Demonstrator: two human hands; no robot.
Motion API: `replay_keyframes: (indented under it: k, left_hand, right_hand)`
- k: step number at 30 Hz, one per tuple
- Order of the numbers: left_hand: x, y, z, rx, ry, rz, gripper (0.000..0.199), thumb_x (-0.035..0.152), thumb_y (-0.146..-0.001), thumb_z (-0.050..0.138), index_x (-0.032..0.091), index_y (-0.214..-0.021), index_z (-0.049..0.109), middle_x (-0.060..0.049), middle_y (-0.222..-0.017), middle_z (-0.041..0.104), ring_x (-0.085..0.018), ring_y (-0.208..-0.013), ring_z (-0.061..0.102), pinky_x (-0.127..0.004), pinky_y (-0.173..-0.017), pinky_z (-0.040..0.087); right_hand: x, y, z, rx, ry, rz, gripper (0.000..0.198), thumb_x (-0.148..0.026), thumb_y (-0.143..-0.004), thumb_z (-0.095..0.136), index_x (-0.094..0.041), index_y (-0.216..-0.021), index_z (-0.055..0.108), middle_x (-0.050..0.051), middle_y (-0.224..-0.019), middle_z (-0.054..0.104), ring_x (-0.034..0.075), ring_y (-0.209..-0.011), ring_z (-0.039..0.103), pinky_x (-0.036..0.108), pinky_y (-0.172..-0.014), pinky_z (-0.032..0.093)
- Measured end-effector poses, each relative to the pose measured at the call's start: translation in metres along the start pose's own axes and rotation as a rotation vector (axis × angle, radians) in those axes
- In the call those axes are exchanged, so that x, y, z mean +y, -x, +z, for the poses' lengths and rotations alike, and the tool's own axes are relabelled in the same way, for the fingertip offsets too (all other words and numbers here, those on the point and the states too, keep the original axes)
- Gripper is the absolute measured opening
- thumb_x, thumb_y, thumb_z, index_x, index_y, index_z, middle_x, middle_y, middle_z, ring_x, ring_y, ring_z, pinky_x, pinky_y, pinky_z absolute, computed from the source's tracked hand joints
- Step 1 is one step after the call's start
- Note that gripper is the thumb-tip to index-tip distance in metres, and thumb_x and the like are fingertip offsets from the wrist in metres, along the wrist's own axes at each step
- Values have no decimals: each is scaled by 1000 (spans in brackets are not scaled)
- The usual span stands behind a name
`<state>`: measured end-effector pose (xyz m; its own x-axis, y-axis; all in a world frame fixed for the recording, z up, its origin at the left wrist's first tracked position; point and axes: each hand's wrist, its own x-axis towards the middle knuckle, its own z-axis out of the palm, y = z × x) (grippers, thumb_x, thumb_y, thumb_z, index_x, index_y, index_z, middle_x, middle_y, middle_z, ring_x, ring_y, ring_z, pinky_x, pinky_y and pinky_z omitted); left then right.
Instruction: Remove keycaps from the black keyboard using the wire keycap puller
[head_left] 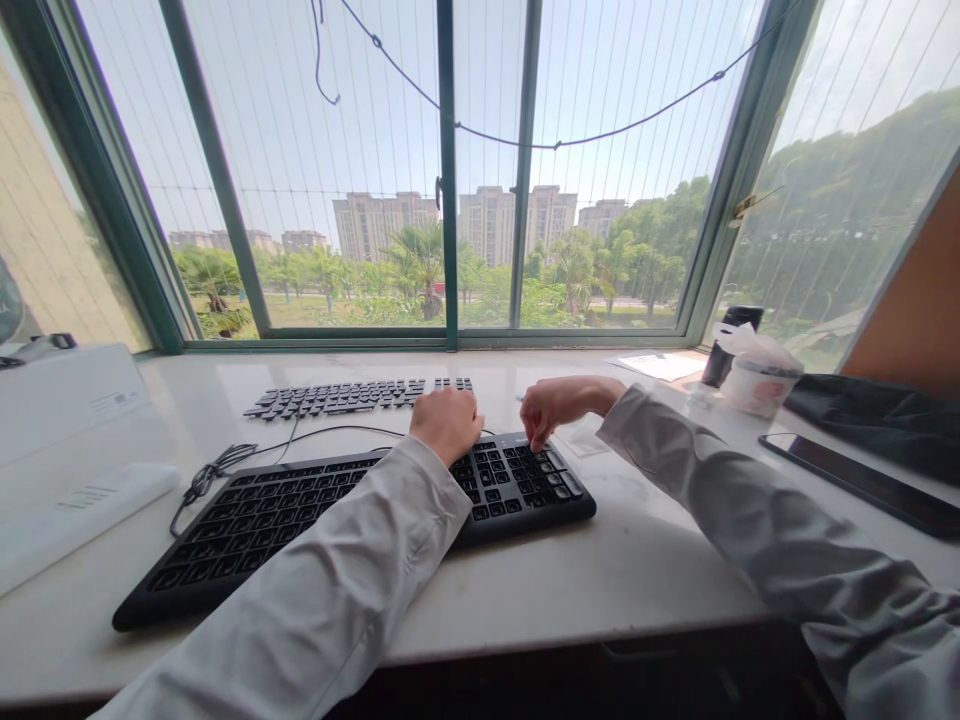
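Observation:
A black keyboard (pixel 300 500) lies slanted across the windowsill counter, most of its key sockets bare, with some keycaps (pixel 559 480) seated on the number pad. My right hand (pixel 559 402) is closed in a pinch at the pad's upper row, on what looks like a dark keycap mostly covered by the fingertips. Behind the keyboard, loose black keycaps (pixel 337 398) are laid out in rows. My left hand (pixel 448 424), back upward and fingers curled, is over the gap between these rows and the keyboard's top edge. Its fingertips and anything in them are hidden.
A coiled black cable (pixel 206 475) lies behind the keyboard's left end. White boxes (pixel 75 400) stand at the left. At the right are a phone (pixel 862 475), a bagged cup (pixel 761 380), a dark bottle (pixel 720 360), black cloth (pixel 885 420) and paper (pixel 660 365). Windows border the back.

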<state>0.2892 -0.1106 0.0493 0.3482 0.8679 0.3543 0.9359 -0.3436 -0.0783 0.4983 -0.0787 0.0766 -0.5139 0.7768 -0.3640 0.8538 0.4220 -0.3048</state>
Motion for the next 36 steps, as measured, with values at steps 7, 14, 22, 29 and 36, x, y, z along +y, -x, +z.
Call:
replay_keyframes:
  k: [7, 14, 22, 29, 36]
  left_hand:
    - [0, 0, 2, 23, 21, 35, 37, 47, -87, 46, 23, -93, 74, -10, -89, 72, -26, -90, 66, -39, -82, 49]
    - [0, 0, 2, 56, 30, 36, 35, 47, -85, 47, 25, -87, 75, -8, -86, 72, -27, -87, 67, -38, -77, 51]
    - [0, 1, 2, 48, 32, 41, 36, 46, -85, 47, 24, -88, 75, -8, -86, 72, -26, -87, 67, -38, -78, 51]
    - [-1, 0, 1, 51, 30, 43, 36, 47, -85, 48, 24, -87, 75, -9, -84, 72, -27, -86, 67, -39, -76, 51]
    - [-1, -1, 6, 83, 42, 51, 35, 47, -85, 49, 24, -84, 75, -9, -82, 72, -27, -83, 67, -38, -73, 49]
  right_hand:
    - [9, -4, -2, -10, -50, -60, 57, -56, -52, 81, -13, -89, 76, 6, -81, 74, 18, -78, 64, 26, -69, 43]
    - [16, -3, -3, 1, -143, -50, 63, -58, -50, 81, -12, -93, 77, 8, -83, 75, 17, -76, 63, 26, -70, 46]
    - [21, -3, 0, -34, -223, -54, 61, -56, -52, 81, -12, -94, 77, 7, -82, 75, 15, -73, 62, 25, -68, 49]
    - [23, -3, 2, -40, -246, -34, 60, -57, -52, 80, -13, -93, 78, 6, -82, 74, 16, -73, 61, 26, -69, 48]
    - [16, -5, 2, -37, -212, -6, 62, -58, -50, 81, -10, -89, 76, 6, -75, 71, 16, -70, 59, 28, -68, 46]
